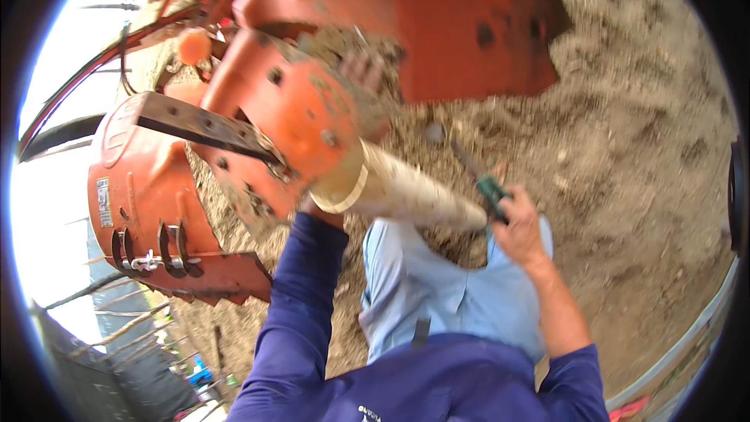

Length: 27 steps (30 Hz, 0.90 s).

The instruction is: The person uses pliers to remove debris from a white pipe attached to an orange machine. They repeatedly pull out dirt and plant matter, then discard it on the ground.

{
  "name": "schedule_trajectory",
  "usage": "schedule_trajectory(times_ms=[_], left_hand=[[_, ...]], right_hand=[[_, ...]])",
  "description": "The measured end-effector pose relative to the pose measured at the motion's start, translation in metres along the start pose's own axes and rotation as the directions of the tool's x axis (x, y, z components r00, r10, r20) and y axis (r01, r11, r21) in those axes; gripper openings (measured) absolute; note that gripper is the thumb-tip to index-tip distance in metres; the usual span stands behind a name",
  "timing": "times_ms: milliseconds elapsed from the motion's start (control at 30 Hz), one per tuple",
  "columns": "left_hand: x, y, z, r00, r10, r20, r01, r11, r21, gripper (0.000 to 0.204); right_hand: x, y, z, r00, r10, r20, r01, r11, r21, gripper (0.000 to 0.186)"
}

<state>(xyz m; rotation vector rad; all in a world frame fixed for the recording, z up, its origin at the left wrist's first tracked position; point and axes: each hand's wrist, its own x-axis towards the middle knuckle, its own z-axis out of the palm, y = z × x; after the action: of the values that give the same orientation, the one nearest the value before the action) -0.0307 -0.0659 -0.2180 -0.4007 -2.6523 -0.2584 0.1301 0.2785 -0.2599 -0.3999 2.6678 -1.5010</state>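
Note:
My right hand (516,223) is closed around the green handle of a tool (491,190); its narrow, dark blade points up and left over the soil. Motion blur hides whether it is a knife or a screwdriver. A cream-coloured tube (414,187) runs from the orange metal plate (301,113) to near my right knee, just left of my right hand. My left hand (324,215) reaches behind the tube's upper end and the plate, so its grip is hidden. Blurred fingers (363,72) show past the plate; whose they are I cannot tell.
Large orange metal guards with jagged edges stand at the top (476,27) and left (152,187). A dark, drilled metal bar (207,129) sticks out from the plate. Hoses (62,113) curve at far left. Dry soil (625,187) lies to the right.

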Motion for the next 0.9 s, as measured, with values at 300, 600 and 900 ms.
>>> schedule_trajectory(times_ms=[300,600,900], left_hand=[[0.008,0.012,-0.021,0.996,0.075,0.046,-0.074,0.997,-0.03,0.046],[0.01,0.019,-0.013,0.998,0.048,0.042,-0.055,0.982,0.179,0.055],[0.007,0.017,-0.007,0.999,-0.014,0.035,0.009,0.989,0.151,0.04]], right_hand=[[-0.05,0.051,-0.033,0.86,0.49,-0.139,-0.466,0.867,0.177,0.009],[-0.041,0.058,-0.02,0.861,0.501,-0.087,-0.469,0.849,0.243,0.011],[-0.04,0.111,-0.008,0.924,0.382,0.017,-0.378,0.919,-0.11,0.014]])
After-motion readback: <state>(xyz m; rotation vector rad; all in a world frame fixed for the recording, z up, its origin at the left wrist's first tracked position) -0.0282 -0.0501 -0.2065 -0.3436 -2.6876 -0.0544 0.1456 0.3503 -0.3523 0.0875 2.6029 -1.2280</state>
